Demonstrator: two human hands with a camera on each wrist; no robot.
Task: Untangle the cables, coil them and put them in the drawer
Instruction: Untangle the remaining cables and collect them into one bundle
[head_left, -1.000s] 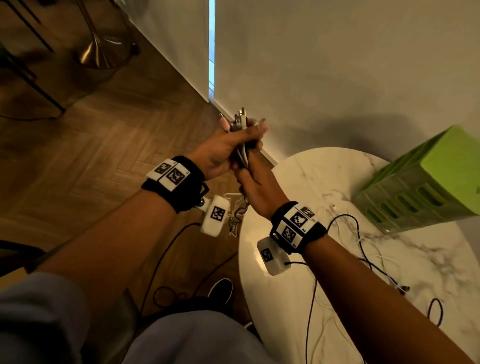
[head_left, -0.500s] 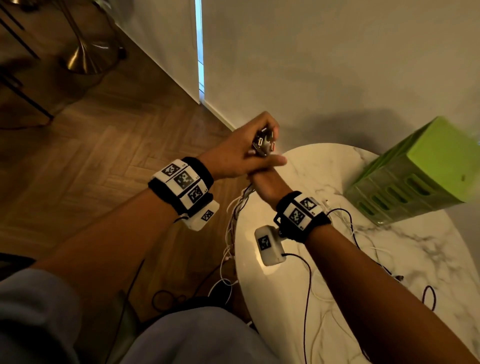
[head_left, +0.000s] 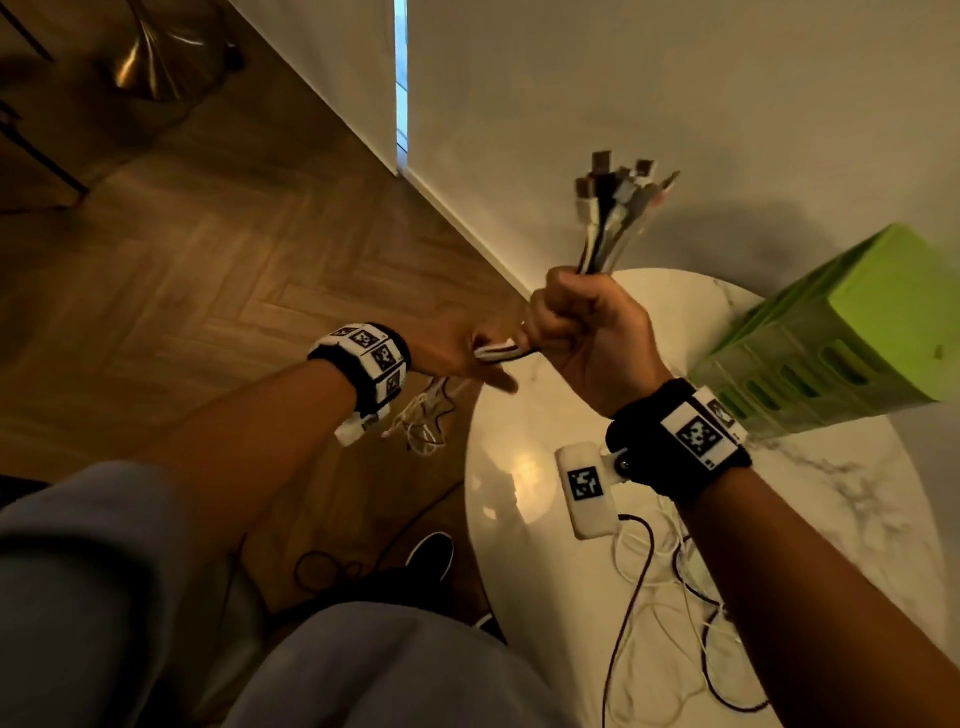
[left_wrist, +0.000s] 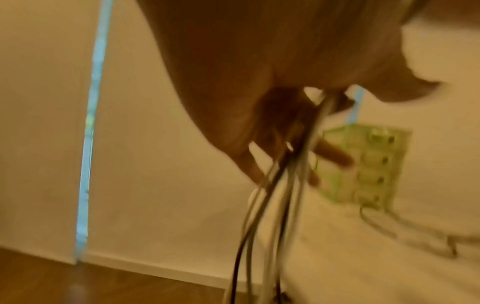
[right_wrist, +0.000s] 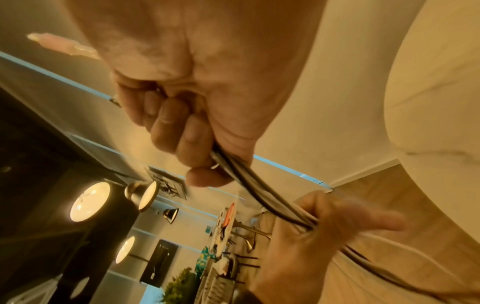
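Right hand (head_left: 587, 332) and left hand (head_left: 457, 358) grip cables (head_left: 613, 218) above marble table (head_left: 519, 467), herringbone floor (head_left: 208, 260)

no readable text, only coded wristband (head_left: 696, 434) markers.

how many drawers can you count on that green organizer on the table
4 drawer fronts show on the green organizer, stacked one above another, in the blurred left wrist view. In the head view the organizer is tilted, so more may be hidden.

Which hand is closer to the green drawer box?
Right. The right hand is raised over the table edge, gripping the cable bundle, beside the green drawer box. The left hand is farther away, over the floor.
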